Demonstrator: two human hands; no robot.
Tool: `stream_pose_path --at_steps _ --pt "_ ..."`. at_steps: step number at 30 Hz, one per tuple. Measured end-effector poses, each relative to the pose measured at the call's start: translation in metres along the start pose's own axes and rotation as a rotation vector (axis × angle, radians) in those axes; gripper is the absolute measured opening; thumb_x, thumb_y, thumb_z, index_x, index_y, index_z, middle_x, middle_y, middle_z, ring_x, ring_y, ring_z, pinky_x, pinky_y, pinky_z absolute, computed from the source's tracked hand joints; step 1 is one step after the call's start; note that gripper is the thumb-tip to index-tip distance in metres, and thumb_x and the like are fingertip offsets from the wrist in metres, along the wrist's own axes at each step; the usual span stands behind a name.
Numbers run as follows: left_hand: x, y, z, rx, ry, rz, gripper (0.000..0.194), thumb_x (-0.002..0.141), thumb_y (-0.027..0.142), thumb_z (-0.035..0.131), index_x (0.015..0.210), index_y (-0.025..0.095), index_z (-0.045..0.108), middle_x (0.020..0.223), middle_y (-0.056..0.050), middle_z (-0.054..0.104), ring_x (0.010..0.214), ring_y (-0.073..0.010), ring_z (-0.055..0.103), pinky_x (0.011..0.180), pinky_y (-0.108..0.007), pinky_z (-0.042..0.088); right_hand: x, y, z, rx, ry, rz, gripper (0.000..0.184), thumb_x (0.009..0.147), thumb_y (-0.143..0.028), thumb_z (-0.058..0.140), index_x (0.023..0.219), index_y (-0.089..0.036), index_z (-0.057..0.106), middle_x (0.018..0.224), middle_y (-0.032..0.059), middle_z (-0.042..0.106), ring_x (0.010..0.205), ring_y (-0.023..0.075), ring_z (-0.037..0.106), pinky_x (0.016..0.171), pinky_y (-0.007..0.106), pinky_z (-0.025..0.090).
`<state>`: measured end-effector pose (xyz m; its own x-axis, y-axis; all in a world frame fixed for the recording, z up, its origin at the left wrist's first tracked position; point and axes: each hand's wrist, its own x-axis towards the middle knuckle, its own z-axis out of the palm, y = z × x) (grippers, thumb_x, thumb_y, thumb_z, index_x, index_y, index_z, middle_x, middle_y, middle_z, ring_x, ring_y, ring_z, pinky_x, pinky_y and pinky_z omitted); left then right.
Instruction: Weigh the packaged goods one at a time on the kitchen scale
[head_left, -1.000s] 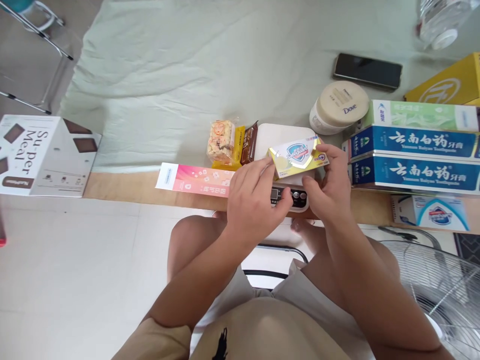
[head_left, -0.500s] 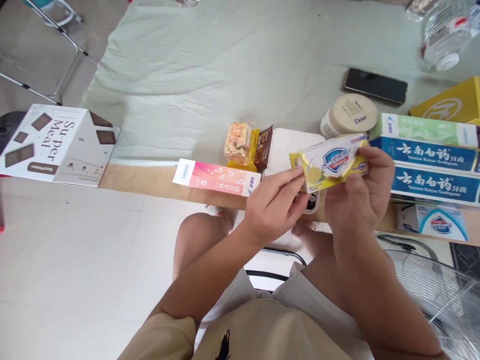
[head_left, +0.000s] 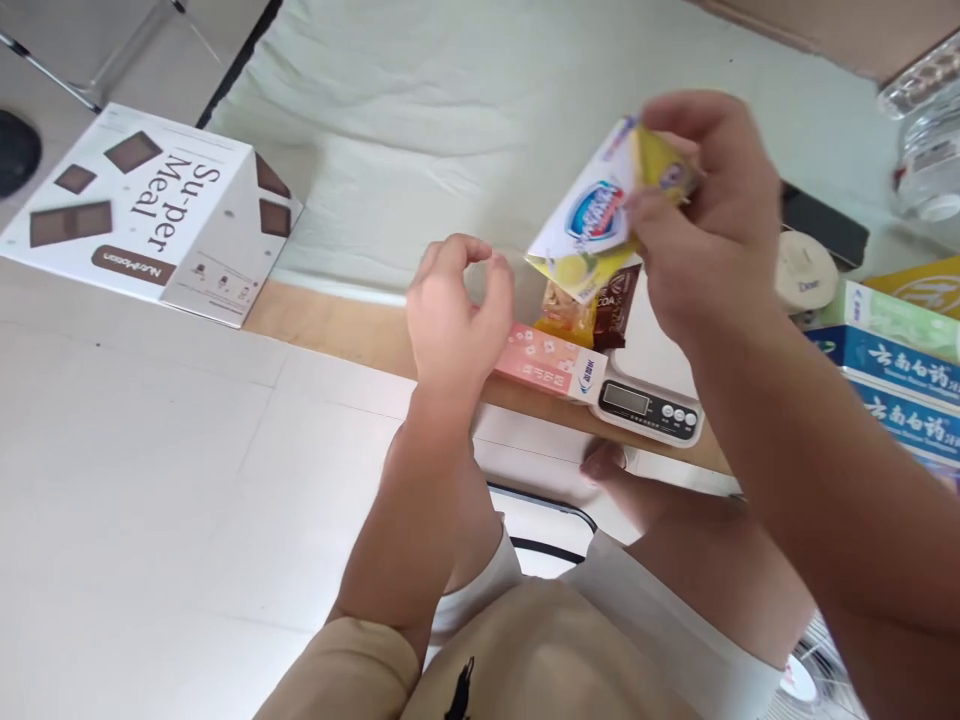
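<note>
While the right hand (head_left: 712,210) is gripping a yellow-and-white Safeguard soap box (head_left: 589,215) by its right end, thumb on one side and fingers behind, the box is hanging slanted in the air over the bench (head_left: 337,325). Its lower end is partly covering a wrapped pale snack (head_left: 568,318), which is lying beside a brown cocoa packet (head_left: 616,315).

The left hand (head_left: 454,310) is holding nothing visible; its fingers are curling, and the index finger and thumb are nearly meeting in a ring. It is hiding one end of a pink toothpaste box (head_left: 547,362), though whether it is touching that box I cannot tell. The pink box's other end is lying right by a white kitchen scale (head_left: 649,412), whose platform the right forearm is partly hiding.

To the right, a Dove jar (head_left: 806,272) is standing near a dark phone (head_left: 825,225), and blue toothpaste boxes (head_left: 900,365) are lying alongside a green box (head_left: 900,318). A clear plastic bottle (head_left: 934,165) is lying farther back. On the far left, a large white Su-per Meal box (head_left: 135,210) is sitting at the bench's edge, well apart from both hands.
</note>
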<state>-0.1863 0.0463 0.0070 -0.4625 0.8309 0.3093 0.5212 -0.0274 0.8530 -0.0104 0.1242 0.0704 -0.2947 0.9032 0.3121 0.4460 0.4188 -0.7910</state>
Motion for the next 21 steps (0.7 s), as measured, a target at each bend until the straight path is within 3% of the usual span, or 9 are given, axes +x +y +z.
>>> stream_pose_path --at_steps 4,7,12,16,19,21 --pt "0.009 -0.018 -0.012 0.048 -0.119 -0.153 0.013 0.096 0.036 0.063 0.094 0.025 0.068 0.102 -0.006 0.078 0.105 -0.0263 0.073 0.094 -0.041 0.058 0.043 -0.012 0.043 -0.054 -0.232 0.173 0.05 0.085 0.002 0.06 0.124 -0.029 0.069 0.12 -0.0021 0.078 0.093 0.0164 0.075 0.084 0.034 0.062" --pt "0.012 -0.023 -0.023 0.084 -0.2 -0.212 0.014 0.092 0.034 0.064 0.097 0.023 0.071 0.103 -0.007 0.079 0.104 -0.0291 0.074 0.093 -0.045 0.06 0.06 -0.012 0.059 -0.158 -0.385 0.312 0.051 0.086 0.004 0.062 0.128 -0.023 0.072 0.121 -0.0002 0.079 0.084 0.011 0.072 0.075 0.027 0.057" --pt "0.012 -0.031 -0.028 0.055 -0.253 -0.189 0.019 0.085 0.03 0.07 0.101 0.024 0.076 0.109 -0.007 0.081 0.102 -0.0326 0.075 0.089 -0.049 0.061 0.08 0.019 0.055 -0.305 -0.597 0.275 0.05 0.088 -0.001 0.06 0.132 -0.02 0.073 0.108 -0.0024 0.08 0.075 0.0072 0.066 0.076 0.028 0.052" --pt "0.014 -0.03 -0.024 0.041 -0.303 -0.174 0.023 0.083 0.027 0.071 0.105 0.023 0.077 0.115 -0.008 0.081 0.104 -0.0348 0.075 0.089 -0.05 0.062 0.087 0.05 0.051 -0.356 -0.665 0.227 0.042 0.078 0.002 0.068 0.111 -0.021 0.081 0.094 -0.0045 0.08 0.068 0.01 0.066 0.081 0.033 0.056" --pt "0.016 -0.019 -0.026 0.111 -0.418 -0.199 0.024 0.088 0.026 0.066 0.109 0.02 0.077 0.118 -0.009 0.08 0.11 -0.0347 0.074 0.094 -0.048 0.06 0.082 0.054 0.05 -0.341 -0.734 0.248 0.021 0.085 -0.009 0.071 0.101 -0.019 0.079 0.089 -0.0031 0.078 0.078 0.0142 0.071 0.092 0.036 0.058" --pt "0.017 -0.009 -0.03 0.142 -0.518 -0.218 0.026 0.093 0.025 0.061 0.113 0.022 0.077 0.116 -0.007 0.08 0.111 -0.0312 0.074 0.096 -0.043 0.059 0.076 0.047 0.05 -0.4 -0.725 0.267 0.017 0.086 -0.014 0.075 0.102 -0.019 0.077 0.091 -0.0008 0.078 0.087 0.0182 0.072 0.102 0.041 0.056"
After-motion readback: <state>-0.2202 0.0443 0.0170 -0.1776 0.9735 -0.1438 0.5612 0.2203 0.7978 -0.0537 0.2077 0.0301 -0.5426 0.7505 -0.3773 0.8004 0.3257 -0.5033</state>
